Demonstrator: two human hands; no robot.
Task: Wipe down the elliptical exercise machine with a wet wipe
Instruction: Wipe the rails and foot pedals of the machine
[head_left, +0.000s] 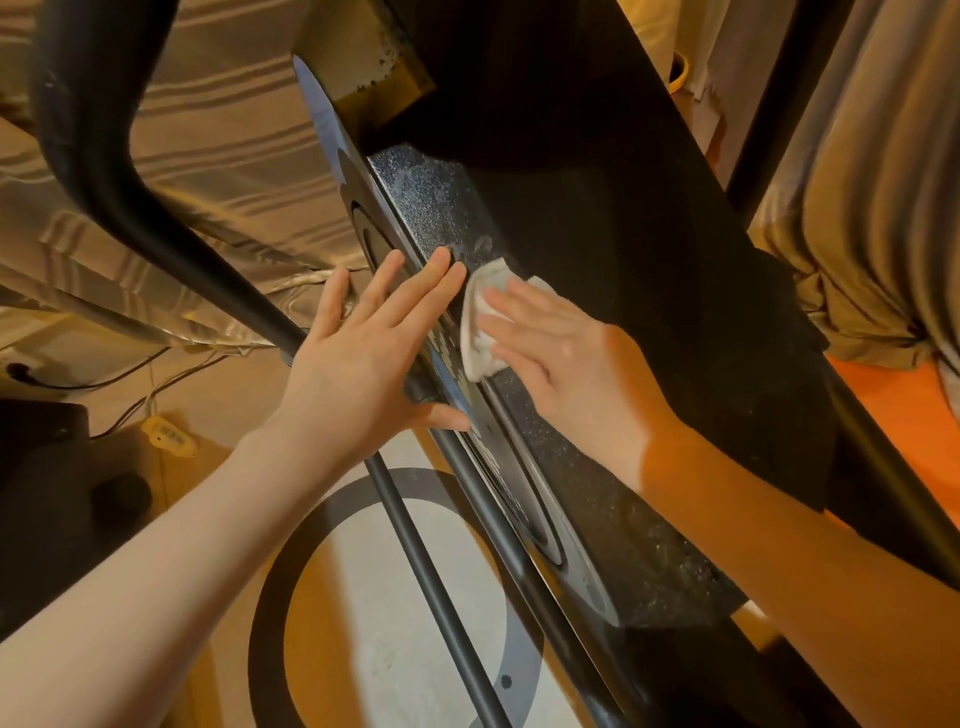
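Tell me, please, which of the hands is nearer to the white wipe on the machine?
The right. The right hand presses flat on the wipe, covering much of it, on the speckled housing. The left hand lies beside the wipe, its fingertips just short of the wipe's edge.

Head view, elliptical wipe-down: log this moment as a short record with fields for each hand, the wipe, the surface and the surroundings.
left hand: flat, fingers straight, resting on the machine's side edge
right hand: fingers straight, pressing the wipe on the cover
wipe: white, crumpled, partly under the right hand
cover: black, speckled with dust, pale smears above the wipe
bar: grey, runs diagonally under the left hand
curtain: striped, left background
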